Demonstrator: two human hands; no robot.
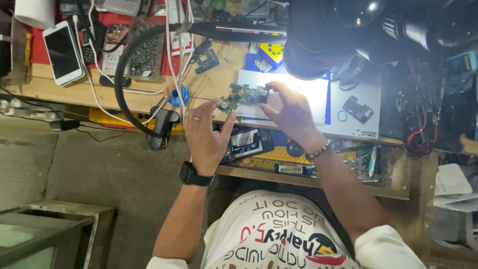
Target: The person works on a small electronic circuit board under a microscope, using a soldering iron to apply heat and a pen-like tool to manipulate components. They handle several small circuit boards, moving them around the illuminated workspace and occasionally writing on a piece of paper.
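Note:
Both my hands hold a small green circuit board (237, 96) above the front edge of a wooden workbench (59, 89). My left hand (205, 133), with a ring and a black wrist watch, pinches the board's lower left end. My right hand (286, 115), wearing a bead bracelet, grips the board's right end with fingertips. Under the board lies a pale work mat (318, 94), lit by a black microscope head (338, 35) with a ring light.
A white phone (62, 51) lies at the bench's left. A black flexible arm (122, 94) loops near white cables. Another circuit board (357, 109) rests on the mat at right. An opened phone (246, 142) sits in a drawer under my hands. Red wires (420, 139) lie at right.

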